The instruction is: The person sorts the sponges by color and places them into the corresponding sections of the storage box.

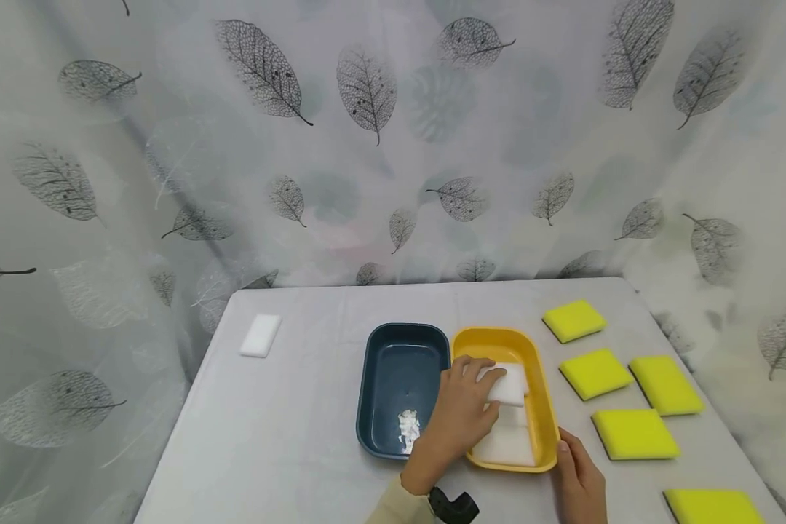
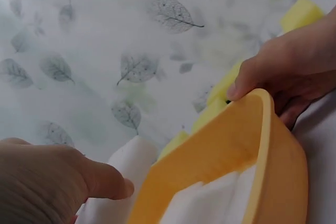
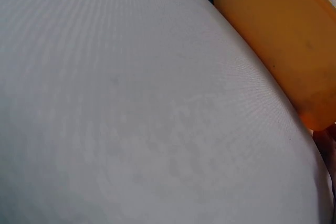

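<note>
In the head view the left hand (image 1: 455,415) is over the yellow tray (image 1: 544,407), its curled fingers pinching a white block (image 1: 509,386). More white pieces (image 1: 506,444) lie in the tray beneath. The left wrist view shows the left hand (image 2: 47,182) with thumb and fingers round a white block (image 2: 131,163), beside the tray wall (image 2: 286,166). The right hand (image 1: 581,477) grips the tray's near right corner; in the left wrist view the thumb of the right hand (image 2: 289,66) lies on the rim. In the right wrist view the tray's outside (image 3: 283,35) shows.
A dark blue tray (image 1: 362,393) stands left of the yellow one, with a small shiny patch inside. One white block (image 1: 260,335) lies at the table's far left. Several yellow sponges (image 1: 635,434) lie on the right. A leaf-patterned curtain (image 1: 367,182) hangs behind the table.
</note>
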Demonstrator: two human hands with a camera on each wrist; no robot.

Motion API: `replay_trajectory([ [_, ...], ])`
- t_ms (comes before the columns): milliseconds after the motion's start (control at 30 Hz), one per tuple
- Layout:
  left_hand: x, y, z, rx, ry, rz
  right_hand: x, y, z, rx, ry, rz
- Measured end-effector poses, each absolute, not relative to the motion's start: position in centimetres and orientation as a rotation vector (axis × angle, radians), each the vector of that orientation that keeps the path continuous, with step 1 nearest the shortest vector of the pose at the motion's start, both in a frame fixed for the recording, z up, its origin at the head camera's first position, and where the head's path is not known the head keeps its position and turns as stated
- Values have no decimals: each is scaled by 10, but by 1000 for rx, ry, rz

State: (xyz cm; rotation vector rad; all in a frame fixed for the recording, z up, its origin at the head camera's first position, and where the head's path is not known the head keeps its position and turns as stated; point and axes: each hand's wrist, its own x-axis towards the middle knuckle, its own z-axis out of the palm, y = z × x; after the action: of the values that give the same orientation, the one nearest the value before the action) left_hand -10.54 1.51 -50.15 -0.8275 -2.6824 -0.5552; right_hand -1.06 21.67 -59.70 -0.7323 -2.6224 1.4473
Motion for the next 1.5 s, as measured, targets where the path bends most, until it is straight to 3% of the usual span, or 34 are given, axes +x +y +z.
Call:
replay_trajectory([
  [433,-113,38,-529,-782,-2790,-353,-10,214,-594,-711,-2606,1459],
  [1500,-118,56,-543,-702,-2839,-73,-9,214,-590,-728,-2637,1461],
])
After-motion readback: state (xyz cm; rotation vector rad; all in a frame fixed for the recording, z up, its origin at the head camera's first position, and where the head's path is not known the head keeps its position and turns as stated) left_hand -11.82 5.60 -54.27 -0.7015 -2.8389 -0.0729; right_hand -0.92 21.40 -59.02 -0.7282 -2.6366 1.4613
